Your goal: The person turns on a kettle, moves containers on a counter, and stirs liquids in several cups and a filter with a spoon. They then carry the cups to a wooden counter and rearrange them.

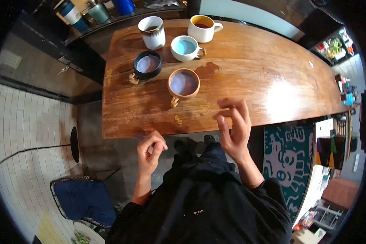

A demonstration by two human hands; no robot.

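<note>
My left hand (151,148) is just off the table's front edge, its fingers curled into a loose fist with nothing visible inside. My right hand (235,127) hovers over the front edge, fingers bent but apart, holding nothing. Nearest to both is a tan cup (184,97) with a wrapped handle and greyish liquid in it. Behind it sit a black cup (149,73) with similar liquid and a white cup (184,57) that looks pale blue inside. Farther back stand a white-and-brown tumbler (154,40) and a white mug (201,35) with a yellow-brown interior, both containing dark liquid.
The wooden table (240,81) has a wet patch (209,69) beside the cups and a bright glare on its right. Bottles (97,11) stand on a shelf behind. A blue chair (84,201) is at lower left, a patterned teal panel (288,162) at right.
</note>
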